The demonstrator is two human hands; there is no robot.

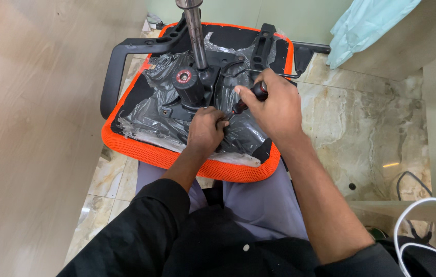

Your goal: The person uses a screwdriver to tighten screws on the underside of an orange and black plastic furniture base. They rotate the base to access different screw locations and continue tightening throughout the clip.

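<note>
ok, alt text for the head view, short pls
A person's right hand grips a dark-handled tool against the black metal mechanism under an upturned orange office chair seat, while the left hand presses on the plastic wrap beside it. The seat rests on the person's lap above a marble tile floor.

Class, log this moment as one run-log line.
left hand: pressing chair seat underside | right hand: gripping screwdriver | gas column: upright
</note>
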